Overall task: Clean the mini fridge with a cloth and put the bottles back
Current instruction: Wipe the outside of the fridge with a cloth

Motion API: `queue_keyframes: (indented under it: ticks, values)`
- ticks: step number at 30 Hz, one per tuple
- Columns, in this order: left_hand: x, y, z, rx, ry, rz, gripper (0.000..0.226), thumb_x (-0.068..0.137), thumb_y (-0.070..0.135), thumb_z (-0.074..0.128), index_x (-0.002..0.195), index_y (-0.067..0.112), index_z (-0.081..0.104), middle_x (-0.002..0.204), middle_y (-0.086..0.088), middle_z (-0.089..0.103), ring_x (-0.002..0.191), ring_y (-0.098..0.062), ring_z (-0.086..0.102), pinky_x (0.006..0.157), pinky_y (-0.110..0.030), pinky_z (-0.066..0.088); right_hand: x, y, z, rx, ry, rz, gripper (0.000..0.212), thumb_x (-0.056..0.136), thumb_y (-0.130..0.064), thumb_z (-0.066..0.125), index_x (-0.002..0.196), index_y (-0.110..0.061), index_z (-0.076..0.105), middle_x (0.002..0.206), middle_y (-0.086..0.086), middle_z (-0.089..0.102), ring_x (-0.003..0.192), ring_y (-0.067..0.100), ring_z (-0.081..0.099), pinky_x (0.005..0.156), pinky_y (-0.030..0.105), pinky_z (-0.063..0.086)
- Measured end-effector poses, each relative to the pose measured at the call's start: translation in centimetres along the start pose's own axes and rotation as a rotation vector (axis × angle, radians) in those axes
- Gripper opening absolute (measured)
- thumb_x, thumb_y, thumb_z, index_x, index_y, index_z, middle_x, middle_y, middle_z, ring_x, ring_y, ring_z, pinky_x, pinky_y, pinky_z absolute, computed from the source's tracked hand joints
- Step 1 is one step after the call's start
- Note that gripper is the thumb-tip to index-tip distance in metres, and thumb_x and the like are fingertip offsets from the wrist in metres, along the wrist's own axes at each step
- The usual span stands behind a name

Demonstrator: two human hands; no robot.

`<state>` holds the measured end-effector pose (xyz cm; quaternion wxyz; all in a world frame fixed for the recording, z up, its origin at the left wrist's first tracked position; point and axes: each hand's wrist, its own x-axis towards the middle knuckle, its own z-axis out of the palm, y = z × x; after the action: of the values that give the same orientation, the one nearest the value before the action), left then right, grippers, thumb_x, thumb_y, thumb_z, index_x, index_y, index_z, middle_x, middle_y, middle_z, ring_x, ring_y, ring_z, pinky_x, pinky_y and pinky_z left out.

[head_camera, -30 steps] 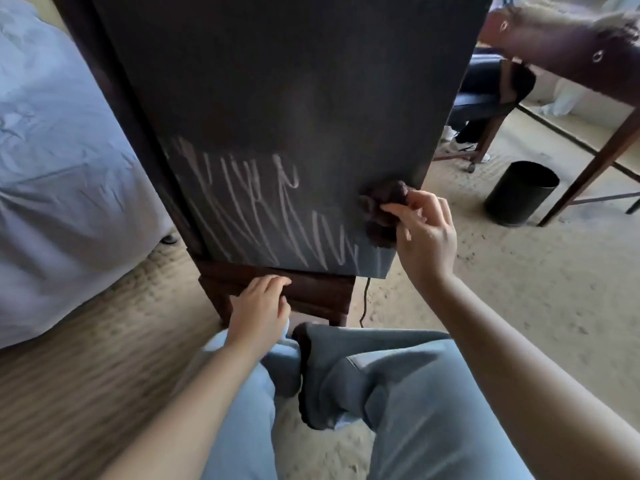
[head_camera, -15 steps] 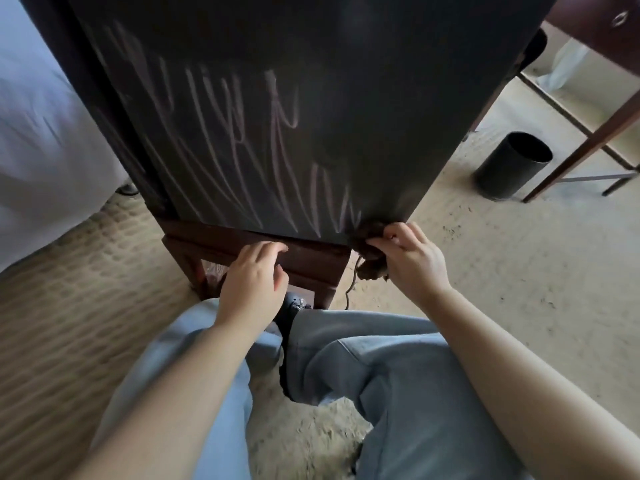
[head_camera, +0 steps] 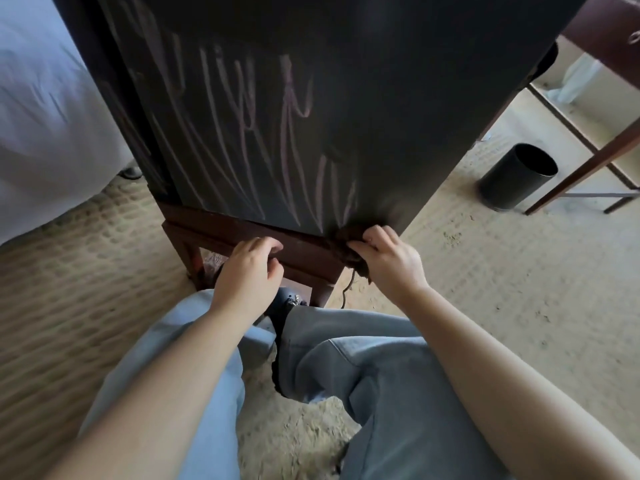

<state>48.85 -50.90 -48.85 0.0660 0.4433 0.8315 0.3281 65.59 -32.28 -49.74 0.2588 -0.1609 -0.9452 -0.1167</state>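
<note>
A bed (head_camera: 41, 116) lies far left. The black fridge (head_camera: 363, 98), streaked with pale wipe marks, stands on a wooden stand (head_camera: 221, 226). The left hand (head_camera: 247, 271) rests loosely bent fingertips on the stand's front rail and holds nothing. The dark cloth (head_camera: 348, 237) is bunched at the fridge's lower right corner, gripped by the curled fingers of the right hand (head_camera: 388, 261). A bin (head_camera: 517, 176) stands far right.

The right hand (head_camera: 388, 261) has slid the cloth (head_camera: 348, 245) down to the door's (head_camera: 346, 98) bottom corner. The left hand (head_camera: 247, 271) now rests on the bench (head_camera: 239, 227) rail.
</note>
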Motion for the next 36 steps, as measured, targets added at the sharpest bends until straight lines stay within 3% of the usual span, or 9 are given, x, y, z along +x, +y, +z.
queue_keyframes:
  ticks: [5, 7, 12, 15, 17, 25, 29, 32, 36]
  values:
    - [0.4, 0.0, -0.2, -0.027, 0.019, -0.077, 0.026, 0.090, 0.012, 0.053, 0.115, 0.011, 0.061, 0.114, -0.006, 0.062, 0.110, -0.023, 0.052, 0.087, -0.032, 0.043, 5.2, -0.6, -4.7, 0.111, 0.520, 0.254, 0.035, 0.082, 0.004, 0.061, 0.108, -0.016, 0.073, 0.101, 0.008, 0.055, 0.081, 0.023, 0.058, 0.062, 0.027, 0.049]
    - [0.4, 0.0, -0.4, -0.038, 0.025, -0.093, 0.027, 0.092, 0.013, 0.052, 0.117, 0.013, 0.060, 0.117, -0.003, 0.061, 0.113, -0.020, 0.051, 0.088, -0.028, 0.041, 6.1, -1.0, -5.0, 0.096, 0.574, 0.258, 0.036, 0.083, 0.005, 0.059, 0.110, -0.014, 0.072, 0.104, 0.008, 0.052, 0.081, 0.024, 0.058, 0.066, 0.026, 0.049]
    - [0.4, -0.4, -1.0, -0.058, 0.057, -0.069, 0.024, 0.089, 0.009, 0.056, 0.112, 0.009, 0.063, 0.110, -0.007, 0.065, 0.106, -0.025, 0.056, 0.085, -0.036, 0.049, 3.6, -2.2, -0.9, 0.030, 0.184, 0.062, 0.031, 0.080, -0.006, 0.070, 0.108, -0.019, 0.073, 0.096, 0.004, 0.049, 0.079, 0.021, 0.050, 0.047, 0.026, 0.040]
    - [0.2, -1.1, -1.2, -0.062, 0.049, -0.075, 0.024, 0.091, 0.009, 0.053, 0.113, 0.011, 0.062, 0.112, -0.005, 0.065, 0.107, -0.020, 0.056, 0.084, -0.030, 0.049, 1.2, -2.2, 1.7, -0.037, -0.077, -0.069, 0.043, 0.062, -0.002, 0.081, 0.102, -0.014, 0.073, 0.095, 0.005, 0.045, 0.078, 0.023, 0.045, 0.042, 0.027, 0.040]
    - [0.0, -1.5, -1.4, -0.067, 0.058, -0.078, 0.025, 0.091, 0.009, 0.053, 0.114, 0.011, 0.062, 0.112, -0.005, 0.065, 0.107, -0.019, 0.056, 0.082, -0.025, 0.045, 1.1, -2.1, 1.3, -0.014, -0.115, -0.050, 0.050, 0.056, 0.000, 0.084, 0.102, -0.013, 0.073, 0.096, 0.007, 0.050, 0.080, 0.023, 0.044, 0.042, 0.029, 0.044]
    - [0.3, -1.9, -1.9, -0.117, 0.090, -0.085, 0.025, 0.090, 0.008, 0.053, 0.113, 0.010, 0.062, 0.108, -0.004, 0.065, 0.106, -0.021, 0.056, 0.086, -0.036, 0.050, 10.0, -2.5, -7.7, 0.132, 0.601, 0.241, 0.040, 0.082, 0.008, 0.054, 0.113, -0.010, 0.071, 0.097, 0.023, 0.058, 0.088, 0.032, 0.056, 0.076, 0.035, 0.051]
    - [0.7, -2.3, -2.1, -0.125, 0.094, -0.131, 0.025, 0.092, 0.012, 0.052, 0.114, 0.011, 0.061, 0.111, -0.004, 0.063, 0.106, -0.019, 0.056, 0.083, -0.028, 0.046, 8.5, -4.6, -3.3, 0.118, 0.306, 0.237, 0.030, 0.091, -0.015, 0.049, 0.110, -0.015, 0.072, 0.100, 0.010, 0.057, 0.089, 0.021, 0.047, 0.064, 0.034, 0.045]
    - [0.7, -2.6, -2.1, -0.139, 0.126, -0.108, 0.022, 0.090, 0.011, 0.055, 0.111, 0.011, 0.063, 0.108, -0.005, 0.066, 0.102, -0.019, 0.058, 0.082, -0.030, 0.049, 5.0, -5.8, 1.8, 0.001, 0.024, -0.024, 0.037, 0.079, -0.008, 0.046, 0.104, -0.014, 0.074, 0.099, 0.006, 0.051, 0.084, 0.024, 0.043, 0.053, 0.031, 0.046]
    - [0.6, -2.9, -2.1, -0.139, 0.123, -0.111, 0.023, 0.090, 0.011, 0.055, 0.112, 0.011, 0.063, 0.108, -0.005, 0.066, 0.103, -0.018, 0.058, 0.081, -0.029, 0.049, 4.8, -5.8, 2.3, 0.004, -0.075, -0.052, 0.034, 0.076, -0.008, 0.050, 0.097, -0.016, 0.075, 0.092, 0.010, 0.061, 0.083, 0.025, 0.042, 0.050, 0.032, 0.050]
